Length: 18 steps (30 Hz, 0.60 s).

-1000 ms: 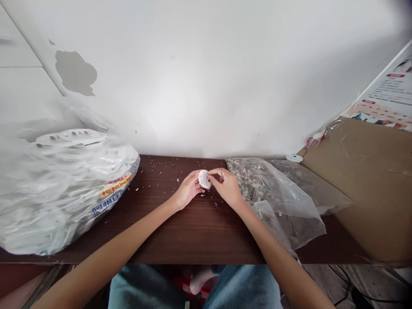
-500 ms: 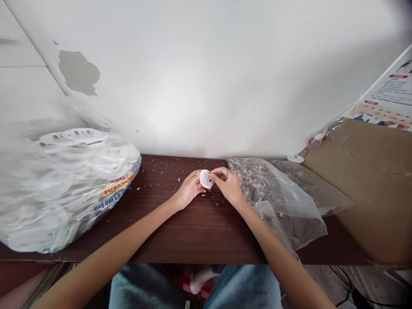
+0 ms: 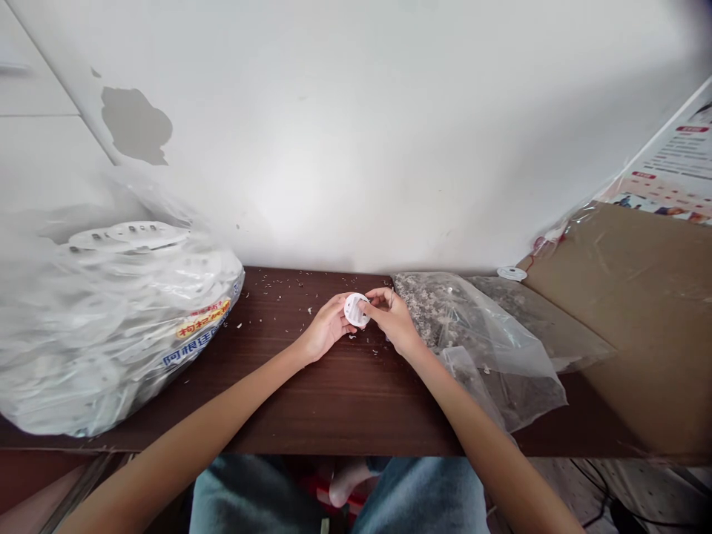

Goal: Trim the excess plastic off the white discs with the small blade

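Note:
A small round white plastic disc (image 3: pixel 354 311) is held above the dark brown table, at the centre of the view. My left hand (image 3: pixel 328 328) grips it by its left edge and from below, fingers closed round it. My right hand (image 3: pixel 394 320) reaches in from the right, its thumb pressed on the disc's face and its index finger curled near the upper right rim. Something thin and dark shows by the right fingers, too small to make out. Whether the right fingers pinch a small part is hidden.
On the left bulges a clear bag (image 3: pixel 111 326) full of white plastic parts. Clear bags of small pieces (image 3: pixel 445 304) lie on the right, beside a cardboard box (image 3: pixel 639 319). Another white disc (image 3: pixel 511 274) rests near the wall. White scraps dot the brown table (image 3: pixel 334 415).
My right thumb has moved slightly left, further onto the disc's face. The dark spot seen on the disc beside the thumb is now covered. My left hand has hardly moved.

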Available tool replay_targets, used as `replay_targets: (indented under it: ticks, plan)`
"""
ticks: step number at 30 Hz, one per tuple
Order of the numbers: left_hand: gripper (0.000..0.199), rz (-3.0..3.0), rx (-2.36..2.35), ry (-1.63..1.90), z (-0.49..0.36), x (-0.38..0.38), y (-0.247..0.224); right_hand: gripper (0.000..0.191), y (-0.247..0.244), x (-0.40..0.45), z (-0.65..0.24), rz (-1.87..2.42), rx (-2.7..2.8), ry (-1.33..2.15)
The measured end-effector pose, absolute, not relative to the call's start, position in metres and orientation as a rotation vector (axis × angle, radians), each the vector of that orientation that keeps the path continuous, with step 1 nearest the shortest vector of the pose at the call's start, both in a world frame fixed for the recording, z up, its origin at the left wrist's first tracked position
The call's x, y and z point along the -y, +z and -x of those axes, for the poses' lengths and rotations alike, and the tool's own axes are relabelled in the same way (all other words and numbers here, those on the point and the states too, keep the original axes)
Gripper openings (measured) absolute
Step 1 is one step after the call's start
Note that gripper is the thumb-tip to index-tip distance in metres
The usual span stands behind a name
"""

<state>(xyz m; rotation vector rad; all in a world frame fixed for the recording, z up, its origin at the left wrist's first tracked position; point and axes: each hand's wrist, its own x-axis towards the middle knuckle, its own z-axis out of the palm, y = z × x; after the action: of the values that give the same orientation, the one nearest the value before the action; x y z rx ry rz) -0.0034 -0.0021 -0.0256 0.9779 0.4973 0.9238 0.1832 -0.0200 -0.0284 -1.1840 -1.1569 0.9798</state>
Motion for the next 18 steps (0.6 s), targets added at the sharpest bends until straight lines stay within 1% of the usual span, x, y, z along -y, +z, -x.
replay_targets:
  ticks: [3,6,10,18]
  plan:
    - [0.052,-0.979,-0.494,0.916,0.0036,0.0017,-0.0259,0.039,-0.0208,0.0240,-0.1811,1.150,1.080,1.129]
    - [0.053,-0.980,-0.485,0.912,0.0038,0.0016,-0.0252,0.033,-0.0164,0.0262,-0.1800,1.089,1.038,1.201]
    - [0.050,-0.974,-0.479,0.922,0.0034,0.0028,-0.0236,0.031,-0.0168,0.0265,-0.1793,1.054,1.028,1.232]
    - [0.045,-0.944,-0.484,0.928,0.0023,0.0034,-0.0232,0.033,-0.0207,0.0271,-0.1785,1.048,1.093,1.232]
